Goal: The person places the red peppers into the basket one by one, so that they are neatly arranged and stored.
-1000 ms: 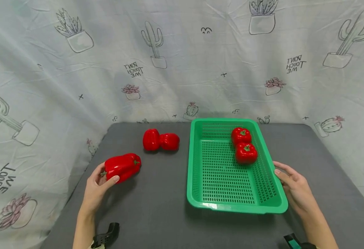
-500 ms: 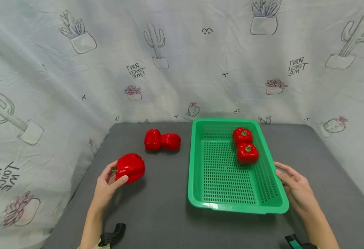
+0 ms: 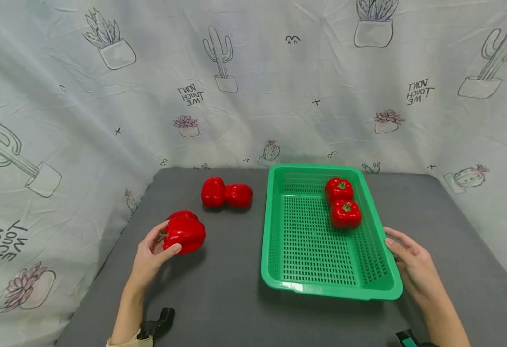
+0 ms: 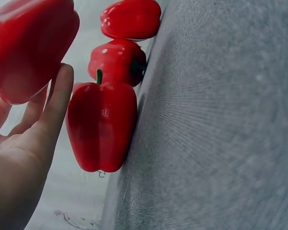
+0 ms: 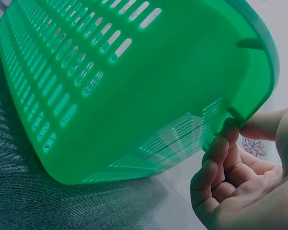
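Note:
My left hand (image 3: 147, 260) holds a red bell pepper (image 3: 186, 235) between thumb and fingers, its green stem toward the palm. Just behind it in the head view, a second red pepper (image 3: 182, 214) is partly covered; the left wrist view shows this pepper (image 4: 102, 127) on the table, apart from the held one. On the right, my right hand (image 3: 416, 265) grips the side rim of a green plastic basket (image 3: 267, 241), thumb at the rim and fingers curled beneath it. Inside, against the basket's right side, sit two red peppers, one nearer (image 3: 345, 215) and one farther (image 3: 338, 189).
Two more red peppers, one left (image 3: 213, 193) and one right (image 3: 238, 196), lie touching at the back of the grey tabletop (image 3: 232, 289). A pale curtain (image 3: 253, 72) printed with cacti hangs behind and along the sides.
My left hand has moved right with its pepper, mostly in the first half second. The pepper behind it now shows above it. My right hand stays on the basket rim.

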The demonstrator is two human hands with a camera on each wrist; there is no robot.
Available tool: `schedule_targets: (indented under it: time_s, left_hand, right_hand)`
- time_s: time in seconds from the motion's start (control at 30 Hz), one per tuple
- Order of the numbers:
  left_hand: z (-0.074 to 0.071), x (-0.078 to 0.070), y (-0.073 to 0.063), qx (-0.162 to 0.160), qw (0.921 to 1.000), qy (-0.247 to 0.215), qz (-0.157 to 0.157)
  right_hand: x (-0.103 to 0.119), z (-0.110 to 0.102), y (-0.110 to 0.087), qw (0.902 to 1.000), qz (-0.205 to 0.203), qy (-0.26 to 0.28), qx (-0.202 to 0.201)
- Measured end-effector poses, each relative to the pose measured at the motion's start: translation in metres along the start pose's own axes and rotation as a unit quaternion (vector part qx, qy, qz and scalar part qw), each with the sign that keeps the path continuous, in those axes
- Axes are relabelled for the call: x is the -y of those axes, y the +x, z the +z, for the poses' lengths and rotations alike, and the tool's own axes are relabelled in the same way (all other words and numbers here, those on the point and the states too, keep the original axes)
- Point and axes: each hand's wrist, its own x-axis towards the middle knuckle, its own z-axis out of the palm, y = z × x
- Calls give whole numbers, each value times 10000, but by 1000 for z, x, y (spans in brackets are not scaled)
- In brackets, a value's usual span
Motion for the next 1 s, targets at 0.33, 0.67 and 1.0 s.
schedule_targets:
  time_s: [0.33, 0.67, 1.0]
  left_hand:
    - [3, -3, -3, -134, 9994, 271, -145]
    - [10, -3, 3, -62, 9999, 128, 1]
    - [25, -15, 9, -1, 9998, 168, 117]
  right_hand:
    - [0, 3, 1, 10000, -68, -16, -3]
    - [2, 1, -5, 9998, 76, -24, -170]
    - [4, 6, -2, 9999, 53, 123, -85]
